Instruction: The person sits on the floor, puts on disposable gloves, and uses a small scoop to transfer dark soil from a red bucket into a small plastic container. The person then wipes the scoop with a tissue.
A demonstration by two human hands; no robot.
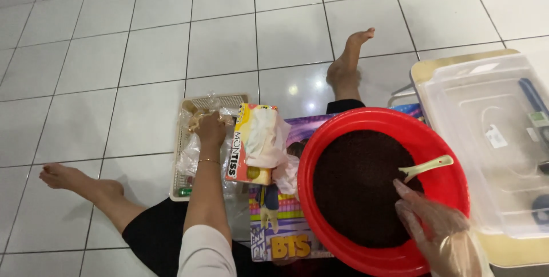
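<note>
White floor tiles underlie everything. Left hand pinches crinkly plastic bags in a basket: light, limp, slippery. Gloved right hand, fingers spread, touches dark powder in the red bowl.

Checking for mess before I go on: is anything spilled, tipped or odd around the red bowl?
Nothing spilled. The spoon rests in the dark filling of the red bowl, by the gloved right hand. The left hand is bare.

Setting: likely a home room, work done seated barefoot on a glossy white tiled floor, with a red plastic basin, tissue box and clear lidded tub nearby.
</note>
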